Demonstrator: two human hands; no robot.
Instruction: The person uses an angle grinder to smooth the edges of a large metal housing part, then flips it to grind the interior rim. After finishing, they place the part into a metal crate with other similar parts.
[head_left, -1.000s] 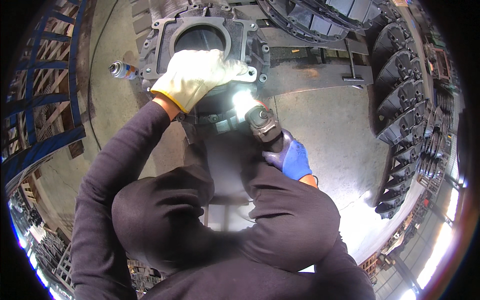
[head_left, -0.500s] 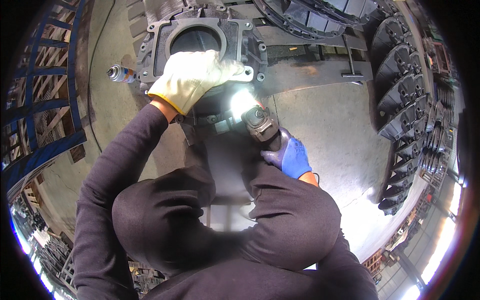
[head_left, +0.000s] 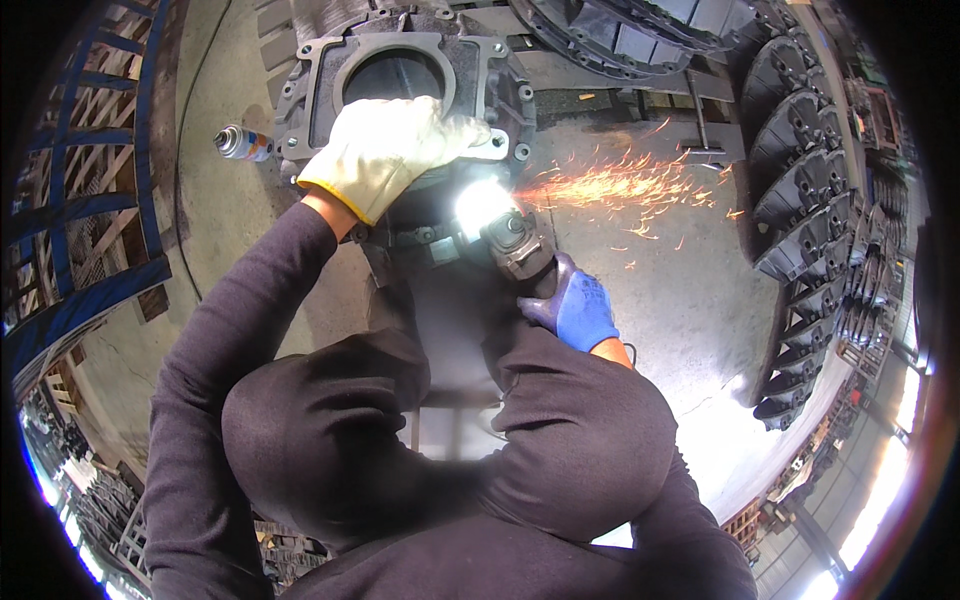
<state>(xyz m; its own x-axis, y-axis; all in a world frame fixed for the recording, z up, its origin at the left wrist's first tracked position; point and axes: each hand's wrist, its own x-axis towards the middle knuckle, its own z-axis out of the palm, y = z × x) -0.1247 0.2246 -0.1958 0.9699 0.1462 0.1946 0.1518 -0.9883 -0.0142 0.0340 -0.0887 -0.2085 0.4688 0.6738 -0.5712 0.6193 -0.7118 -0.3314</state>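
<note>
A large grey metal casting (head_left: 465,90) with a round opening and bolt holes stands in front of me. My left hand (head_left: 385,150), in a cream work glove with a yellow hem, is closed over its near edge, the thumb stretched toward a lug at the right. My right hand (head_left: 580,302), in a blue coated glove, grips an angle grinder (head_left: 517,245). The grinder's head is against the near side of the casting, below my left hand. Bright glare there hides the disc and the exact contact spot. Orange sparks (head_left: 630,185) spray off to the right.
A spray can (head_left: 243,143) lies left of the casting. A blue metal rack (head_left: 85,210) stands at the far left. Rows of dark ribbed castings (head_left: 800,180) line the right, with a large round housing (head_left: 625,35) at the back. A T-shaped bar (head_left: 700,120) lies behind the sparks.
Sparks now fly rightward from the grinder, where none showed before. The grinder and my right hand have shifted slightly left. My left hand keeps its place on the casting.
</note>
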